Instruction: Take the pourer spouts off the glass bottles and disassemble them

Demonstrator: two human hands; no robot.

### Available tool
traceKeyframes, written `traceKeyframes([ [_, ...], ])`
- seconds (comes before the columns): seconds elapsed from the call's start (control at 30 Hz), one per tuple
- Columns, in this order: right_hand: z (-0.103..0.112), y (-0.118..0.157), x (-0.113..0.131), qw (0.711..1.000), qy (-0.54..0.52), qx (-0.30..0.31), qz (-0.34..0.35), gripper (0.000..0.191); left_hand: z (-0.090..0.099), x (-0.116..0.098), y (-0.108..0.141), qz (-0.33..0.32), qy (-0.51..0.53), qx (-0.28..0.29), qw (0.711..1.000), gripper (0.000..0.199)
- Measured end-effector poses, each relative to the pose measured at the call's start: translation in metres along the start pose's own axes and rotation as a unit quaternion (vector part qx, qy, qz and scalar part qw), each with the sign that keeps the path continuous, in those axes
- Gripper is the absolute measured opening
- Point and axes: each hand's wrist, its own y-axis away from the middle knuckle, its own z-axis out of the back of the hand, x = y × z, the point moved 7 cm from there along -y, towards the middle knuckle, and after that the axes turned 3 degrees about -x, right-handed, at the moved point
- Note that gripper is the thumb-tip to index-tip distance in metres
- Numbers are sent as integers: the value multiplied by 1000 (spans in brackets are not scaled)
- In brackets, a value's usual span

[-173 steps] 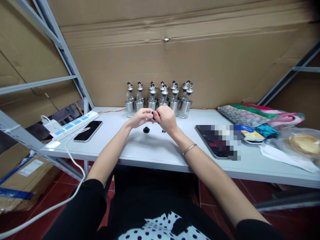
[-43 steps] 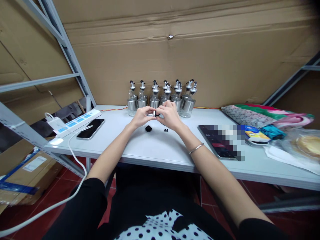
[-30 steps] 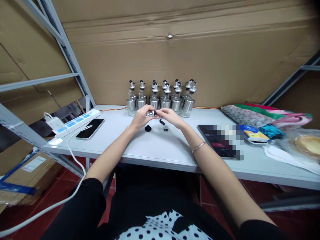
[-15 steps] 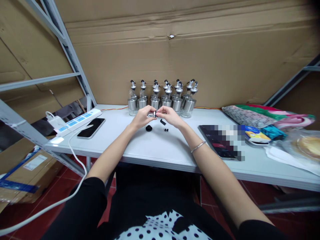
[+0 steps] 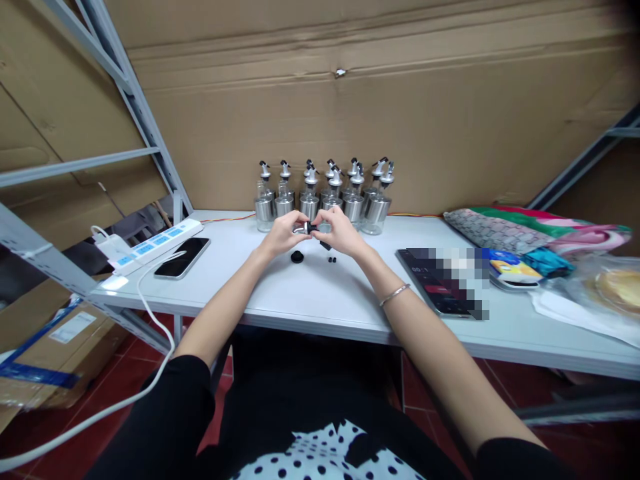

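"What's different from half a second ago?"

"The right hand (image 5: 342, 232) is more arched. Its thumb and forefinger pinch the black stopper (image 5: 313, 227), and more of that dark end shows between the hands. The black lever-shaped piece (image 5: 326, 246), clear of the hand before, is now partly hidden by it."

"And the left hand (image 5: 281, 233)?"

"Much the same: fingertips closed around the silver pourer spout (image 5: 303, 229), held sideways above the white table (image 5: 300, 300)."

"So what does that mean for the work?"

"Both hands bear on one pourer, I'd judge, with the right on its stopper end. Seating or loosening, I can't tell. The round black cap (image 5: 297, 257) and two tiny black plugs (image 5: 330, 260) remain untouched on the tabletop, before the steel-clad bottles (image 5: 353, 207)."
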Motion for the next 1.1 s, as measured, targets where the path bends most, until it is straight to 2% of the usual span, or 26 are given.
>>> traceKeyframes([
  [0.17,-2,0,7,994,90,-18,58,9,1,5,0,29,17,2,999,31],
  [0.33,-5,3,13,982,151,-7,110,12,1,5,-1,36,6,11,999,30],
  [0.53,-4,4,20,979,166,-3,121,16,2,0,-1,7,-9,-8,1000,29],
  [0.6,-1,3,18,988,122,-17,96,19,3,-4,0,-13,-21,-23,999,27],
  [0.7,4,2,4,999,20,-44,13,29,5,-12,2,-45,-47,-48,997,24],
  [0.83,-3,2,-19,983,-142,-34,-111,26,6,-17,4,-73,-62,-63,993,26],
  [0.93,-9,1,-23,973,-189,-8,-136,31,4,-17,4,-84,-65,-53,993,25],
  [1.1,-9,0,-23,971,-190,12,-142,24,3,-14,2,-90,-65,-32,993,23],
])
